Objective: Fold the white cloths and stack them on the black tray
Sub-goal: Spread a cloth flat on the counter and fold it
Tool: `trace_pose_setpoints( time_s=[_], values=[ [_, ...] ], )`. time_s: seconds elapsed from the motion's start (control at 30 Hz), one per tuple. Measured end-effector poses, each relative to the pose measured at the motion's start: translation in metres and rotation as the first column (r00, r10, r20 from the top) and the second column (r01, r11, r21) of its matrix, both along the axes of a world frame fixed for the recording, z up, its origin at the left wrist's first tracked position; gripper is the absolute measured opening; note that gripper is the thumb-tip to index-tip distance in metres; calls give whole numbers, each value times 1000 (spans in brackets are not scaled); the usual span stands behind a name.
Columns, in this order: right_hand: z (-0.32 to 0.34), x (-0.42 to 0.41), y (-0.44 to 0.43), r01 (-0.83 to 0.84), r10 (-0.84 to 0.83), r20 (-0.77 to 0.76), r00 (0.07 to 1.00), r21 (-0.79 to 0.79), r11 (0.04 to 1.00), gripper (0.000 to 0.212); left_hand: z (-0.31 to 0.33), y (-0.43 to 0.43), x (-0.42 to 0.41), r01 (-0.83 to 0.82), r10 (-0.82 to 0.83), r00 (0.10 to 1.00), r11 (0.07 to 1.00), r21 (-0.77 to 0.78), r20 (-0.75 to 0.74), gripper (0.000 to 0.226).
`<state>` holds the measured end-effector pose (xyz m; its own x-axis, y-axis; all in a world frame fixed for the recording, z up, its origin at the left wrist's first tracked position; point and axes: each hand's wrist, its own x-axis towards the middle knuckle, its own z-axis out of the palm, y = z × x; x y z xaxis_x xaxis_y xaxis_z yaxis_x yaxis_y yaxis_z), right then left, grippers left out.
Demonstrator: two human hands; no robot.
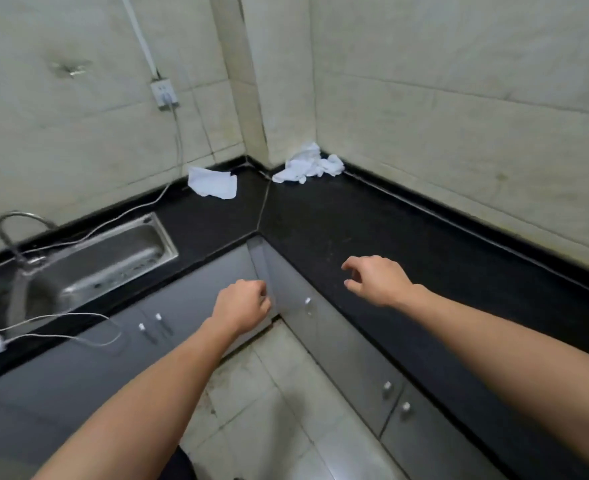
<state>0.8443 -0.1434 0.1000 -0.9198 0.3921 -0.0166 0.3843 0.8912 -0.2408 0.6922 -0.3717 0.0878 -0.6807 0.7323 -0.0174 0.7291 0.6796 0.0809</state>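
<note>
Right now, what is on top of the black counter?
Crumpled cloth pile in the corner, flatter cloth left of it, a white cable. Anything under the cloths is covered.

Colours logged from my feed.
- Tabletop (pixel 338 220): black, with a faint pale speckle.
- Crumpled cloth heap (pixel 310 166): white, bluish in the folds.
- Flatter cloth (pixel 213 183): same white.
- Sink (pixel 168 242): silver-grey steel.
- Cabinet doors (pixel 196 292): plain mid-grey, with silver knobs (pixel 307 301).
- Wall tiles (pixel 459 133): cream, with faint marbling and darker grout lines.
- Floor tiles (pixel 286 393): pale grey-beige, which I note carry dark smudges.
- Cable (pixel 130 211): white.
</note>
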Motion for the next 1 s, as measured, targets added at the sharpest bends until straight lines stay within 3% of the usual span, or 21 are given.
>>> trace_pose_setpoints(
  time_s=[0.33,0.57,0.8,1.0],
  values=[
    [-24,-173,61,-56,55,82,995,7,998,38,-32,42,-149,-54,56,996,998,-16,77,25],
    [-23,-327,108,-157,159,106,982,-27,987,39,-22,77,-261,-199,198,977,980,11,82,25],
    [-24,-461,87,-281,287,110,952,-67,957,36,-22,50,-364,-317,315,942,949,-3,113,19],
    [-47,-562,70,-225,236,161,958,-83,971,35,-39,25,-473,-312,313,945,950,-26,97,20]
  ],
)
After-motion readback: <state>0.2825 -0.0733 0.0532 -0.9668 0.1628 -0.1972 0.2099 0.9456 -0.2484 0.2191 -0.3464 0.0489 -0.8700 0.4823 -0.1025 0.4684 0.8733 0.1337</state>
